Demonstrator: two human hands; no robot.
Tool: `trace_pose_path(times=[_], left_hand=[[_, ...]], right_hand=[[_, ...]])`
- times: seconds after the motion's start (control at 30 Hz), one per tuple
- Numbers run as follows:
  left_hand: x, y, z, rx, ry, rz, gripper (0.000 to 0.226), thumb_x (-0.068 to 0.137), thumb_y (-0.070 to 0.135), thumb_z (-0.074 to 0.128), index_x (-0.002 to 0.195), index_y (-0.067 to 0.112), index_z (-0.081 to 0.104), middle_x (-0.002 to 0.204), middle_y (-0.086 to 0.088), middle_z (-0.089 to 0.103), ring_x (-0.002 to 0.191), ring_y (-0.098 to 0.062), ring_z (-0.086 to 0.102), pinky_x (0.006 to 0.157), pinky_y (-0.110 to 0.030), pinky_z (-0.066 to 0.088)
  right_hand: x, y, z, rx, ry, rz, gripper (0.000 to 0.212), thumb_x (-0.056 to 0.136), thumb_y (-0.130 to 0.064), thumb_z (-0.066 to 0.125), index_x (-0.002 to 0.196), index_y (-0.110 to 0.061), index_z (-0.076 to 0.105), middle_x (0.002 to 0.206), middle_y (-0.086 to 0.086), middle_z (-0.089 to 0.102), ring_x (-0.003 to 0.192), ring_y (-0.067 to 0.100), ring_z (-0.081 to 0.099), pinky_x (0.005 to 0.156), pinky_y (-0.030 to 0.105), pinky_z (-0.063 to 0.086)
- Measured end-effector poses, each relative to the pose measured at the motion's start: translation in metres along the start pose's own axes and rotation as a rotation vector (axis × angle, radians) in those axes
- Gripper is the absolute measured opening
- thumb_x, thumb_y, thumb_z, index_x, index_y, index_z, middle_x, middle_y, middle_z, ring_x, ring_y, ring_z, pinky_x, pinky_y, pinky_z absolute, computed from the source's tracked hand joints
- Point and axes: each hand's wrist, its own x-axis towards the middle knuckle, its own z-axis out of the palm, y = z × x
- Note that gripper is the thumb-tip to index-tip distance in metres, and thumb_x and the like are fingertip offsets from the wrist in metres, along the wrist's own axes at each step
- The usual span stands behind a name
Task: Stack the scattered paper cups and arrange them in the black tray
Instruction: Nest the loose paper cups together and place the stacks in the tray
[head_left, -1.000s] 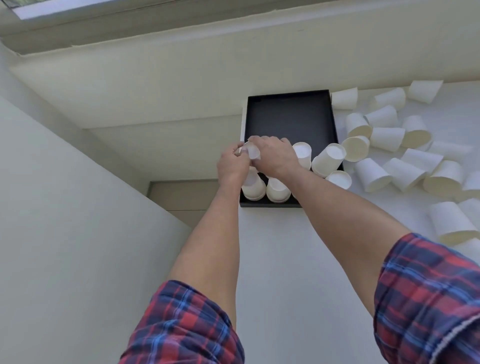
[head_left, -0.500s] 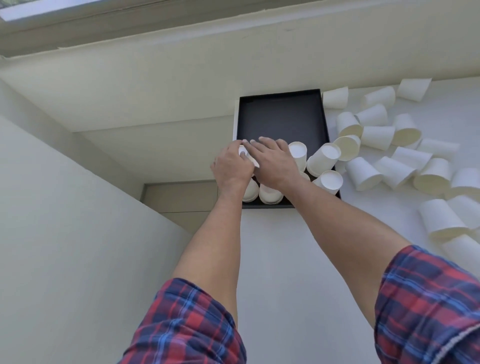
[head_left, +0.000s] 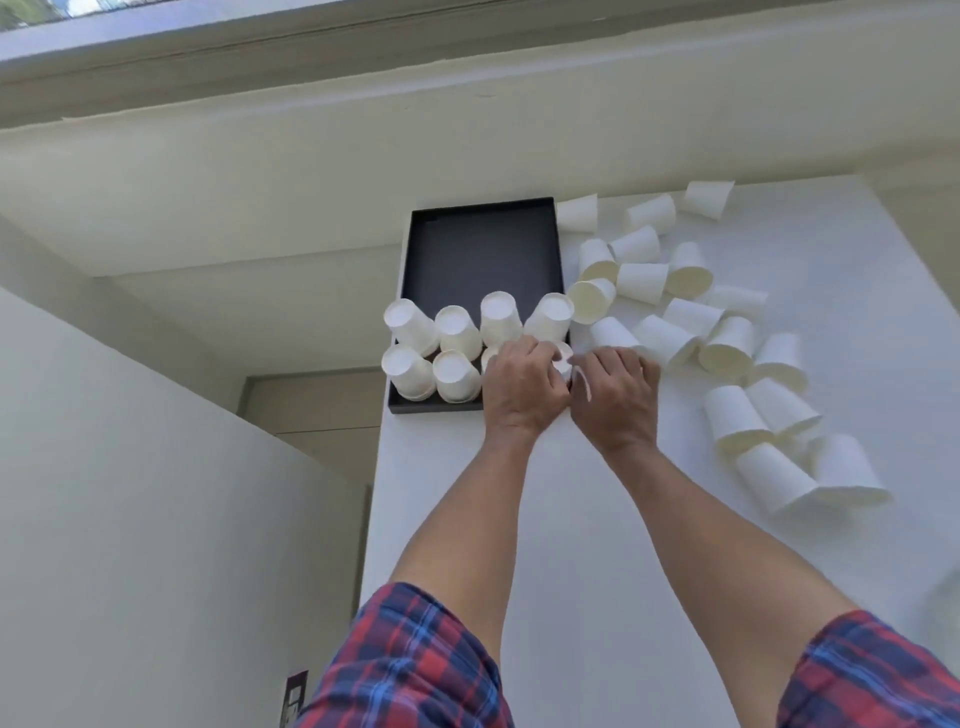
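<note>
- Step in hand: seating a cup stack (head_left: 562, 362) at the near right corner of the black tray (head_left: 480, 249).
- Left hand (head_left: 522, 387) and right hand (head_left: 618, 392): fingers curled around that stack.
- Next: release, then collect the loose cups (head_left: 675, 332) lying right of the tray.

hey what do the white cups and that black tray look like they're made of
Cups: likely thin paper, matte white outside and cream inside, with rolled rims and a faint side seam; no gloss.
Tray: probably rigid cardboard or matte plastic, I cannot tell which; it is flat black with thin straight walls, sharp corners and no shine.
</note>
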Motion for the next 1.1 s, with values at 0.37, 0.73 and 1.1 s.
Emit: trace_pose_path(times=[0.37, 0.73, 1.1], left_hand=[[-0.054, 0.105, 0.072, 0.046, -0.525, -0.038, 0.050, 0.098, 0.031, 0.054, 0.145, 0.015, 0.051, 0.139, -0.006, 0.058, 0.122, -0.033, 0.055, 0.100, -0.040, 0.044], [-0.082, 0.117, 0.080, 0.156, -0.737, -0.047, 0.089, 0.094, 0.028, 0.065, 0.164, 0.030, 0.010, 0.167, -0.001, 0.018, 0.129, -0.034, 0.048, 0.099, -0.041, 0.047], [-0.111, 0.104, 0.060, 0.138, -0.629, 0.000, 0.066, 0.086, 0.024, 0.071, 0.146, 0.023, 0.042, 0.138, 0.001, 0.051, 0.107, -0.030, 0.056, 0.085, -0.038, 0.047]], right_hand=[[-0.045, 0.116, -0.061, -0.251, -0.535, 0.508, 0.077, 0.087, -0.042, 0.067, 0.151, -0.013, 0.036, 0.152, 0.008, 0.045, 0.139, 0.025, 0.043, 0.115, 0.042, 0.026], [-0.058, 0.123, -0.064, -0.173, -0.833, 0.348, 0.061, 0.083, -0.044, 0.060, 0.141, -0.033, 0.045, 0.130, -0.003, 0.059, 0.119, 0.023, 0.055, 0.097, 0.041, 0.035], [-0.082, 0.100, -0.088, 0.630, -0.830, 0.518, 0.074, 0.068, -0.034, 0.067, 0.140, -0.034, 0.048, 0.120, -0.015, 0.064, 0.109, 0.010, 0.060, 0.091, 0.027, 0.051]])
